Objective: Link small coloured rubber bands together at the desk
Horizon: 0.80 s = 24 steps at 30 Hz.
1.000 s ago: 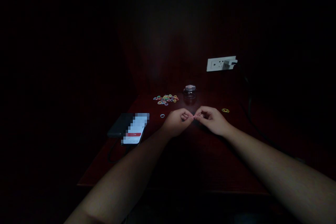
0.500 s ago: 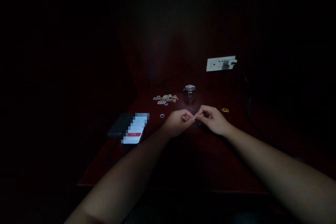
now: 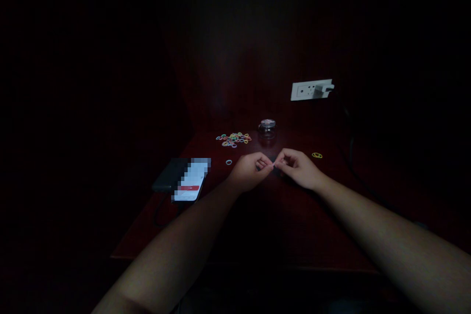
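My left hand point(image 3: 250, 171) and my right hand point(image 3: 299, 167) meet fingertip to fingertip over the dark red table. Both are closed in a pinch on a small pinkish-purple elastic band point(image 3: 274, 164), mostly hidden by the fingers. Beyond my left hand lies a loose pile of coloured elastic bands point(image 3: 235, 140). A single light blue band point(image 3: 228, 162) rests on its own just left of that hand. To the right of my right hand are a few yellow bands point(image 3: 317, 155) lying together.
Behind my hands stands a small clear jar point(image 3: 267, 126) with a lid. A lit phone point(image 3: 191, 181) lies at the left beside a dark flat object point(image 3: 169, 175). A wall socket point(image 3: 311, 90) holds a white plug, its cable running down the right side. The table point(image 3: 279, 235) ends at a front edge.
My hands stay pinched together in nearly the same place, with the fingertips slightly farther apart. The whole view has shifted a little. The bands on the table have not moved.
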Each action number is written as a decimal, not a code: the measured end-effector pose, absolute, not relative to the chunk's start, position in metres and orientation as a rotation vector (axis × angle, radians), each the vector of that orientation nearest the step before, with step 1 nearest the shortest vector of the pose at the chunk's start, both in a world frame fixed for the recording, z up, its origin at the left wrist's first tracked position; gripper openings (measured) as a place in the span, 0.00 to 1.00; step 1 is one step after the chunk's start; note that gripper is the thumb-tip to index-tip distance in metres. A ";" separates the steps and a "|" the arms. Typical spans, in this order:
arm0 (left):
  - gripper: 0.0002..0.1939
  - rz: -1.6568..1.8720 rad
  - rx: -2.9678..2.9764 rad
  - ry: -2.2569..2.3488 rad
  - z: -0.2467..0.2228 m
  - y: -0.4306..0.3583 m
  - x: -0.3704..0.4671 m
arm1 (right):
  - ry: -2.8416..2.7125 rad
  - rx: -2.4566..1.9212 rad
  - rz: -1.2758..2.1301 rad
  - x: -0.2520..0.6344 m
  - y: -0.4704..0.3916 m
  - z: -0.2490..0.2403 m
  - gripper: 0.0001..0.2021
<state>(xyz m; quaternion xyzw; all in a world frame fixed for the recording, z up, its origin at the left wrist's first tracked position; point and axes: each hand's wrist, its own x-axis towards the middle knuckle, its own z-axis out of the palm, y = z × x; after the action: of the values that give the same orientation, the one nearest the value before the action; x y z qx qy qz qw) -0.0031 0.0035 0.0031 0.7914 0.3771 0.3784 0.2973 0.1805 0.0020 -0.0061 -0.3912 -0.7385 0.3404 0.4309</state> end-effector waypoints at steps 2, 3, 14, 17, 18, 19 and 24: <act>0.09 1.031 2.100 1.031 0.003 0.003 -0.003 | -1.865 -0.943 0.838 0.180 0.001 -0.005 0.08; 0.09 1.035 2.097 1.039 0.004 0.003 -0.003 | -1.873 -0.928 0.841 0.180 0.000 -0.004 0.08; 0.09 1.017 2.078 1.005 0.003 0.003 -0.002 | -1.928 -0.929 0.800 0.178 -0.001 -0.003 0.08; 0.10 1.027 2.069 1.009 0.002 0.003 -0.002 | -1.932 -0.927 0.808 0.178 -0.001 -0.004 0.08; 0.10 1.031 2.071 1.007 0.002 0.003 -0.002 | -1.931 -0.923 0.810 0.178 -0.002 -0.004 0.09; 0.10 1.035 2.076 1.006 0.002 0.003 -0.002 | -1.928 -0.918 0.814 0.178 -0.002 -0.003 0.09; 0.09 1.034 2.086 1.034 0.003 0.003 -0.003 | -1.889 -0.902 0.838 0.177 -0.004 -0.001 0.08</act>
<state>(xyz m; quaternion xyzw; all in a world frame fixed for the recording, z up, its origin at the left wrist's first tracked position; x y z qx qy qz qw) -0.0026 0.0029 0.0035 0.7830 0.3883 0.3881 0.2925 0.1768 -0.0037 -0.0010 -0.3612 -0.7567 0.3359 0.4290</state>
